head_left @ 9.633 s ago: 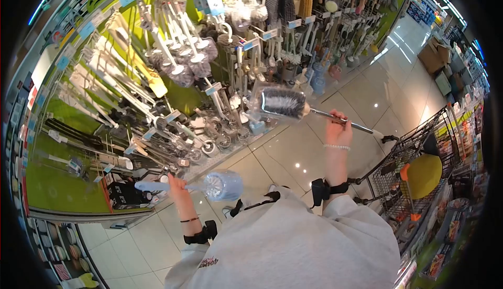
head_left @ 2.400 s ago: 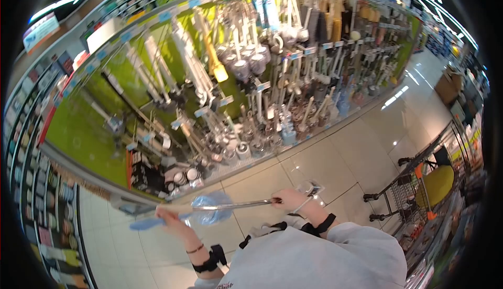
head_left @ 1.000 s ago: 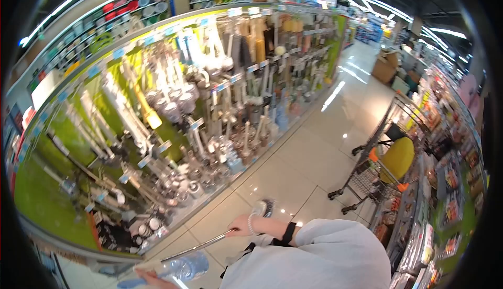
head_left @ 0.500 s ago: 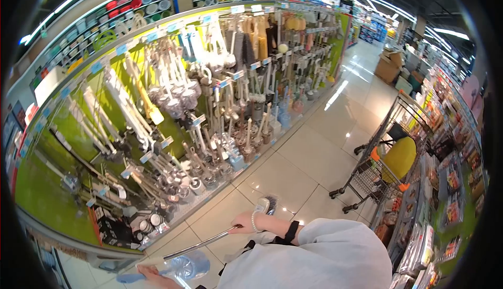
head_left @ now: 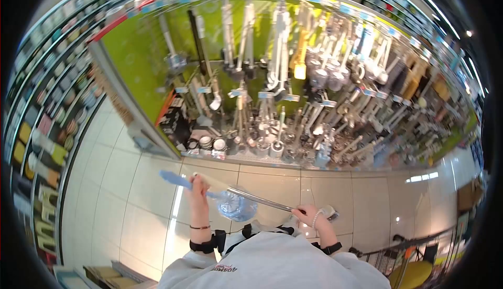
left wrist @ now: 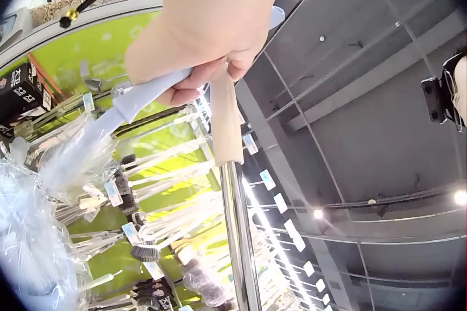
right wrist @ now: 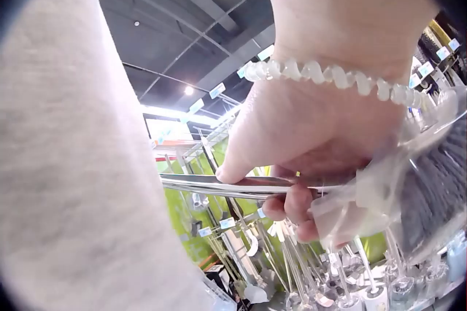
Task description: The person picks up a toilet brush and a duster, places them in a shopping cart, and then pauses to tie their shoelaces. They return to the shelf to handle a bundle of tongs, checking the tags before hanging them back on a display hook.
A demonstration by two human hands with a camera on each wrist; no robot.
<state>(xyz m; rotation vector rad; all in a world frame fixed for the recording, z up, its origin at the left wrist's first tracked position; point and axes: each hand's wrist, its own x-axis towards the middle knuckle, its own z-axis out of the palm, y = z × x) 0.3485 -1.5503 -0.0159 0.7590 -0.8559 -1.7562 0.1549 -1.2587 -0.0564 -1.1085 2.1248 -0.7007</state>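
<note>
My left hand (head_left: 198, 197) grips the handle of a blue brush (head_left: 175, 178) and, together with it, the cream end (left wrist: 224, 125) of a long metal-handled brush. The blue brush's wrapped head (head_left: 237, 206) hangs to the right of that hand. My right hand (head_left: 309, 217) holds the metal rod (head_left: 262, 200) near its other end. In the right wrist view, thumb and fingers of my right hand (right wrist: 314, 143) pinch the rod (right wrist: 248, 189), with the dark bristles (right wrist: 438, 191) in clear plastic beside the palm.
A rack with a green back panel (head_left: 133, 61) and hanging brushes stands ahead. Shelves (head_left: 47, 116) line the left side. A shopping cart with a yellow item (head_left: 411, 274) stands at the lower right. Tiled floor (head_left: 152, 184) lies between me and the rack.
The head view has swung left and down toward the rack's left end; the cart now sits lower right. Both hands still hold the brushes, with the left hand more fully in view.
</note>
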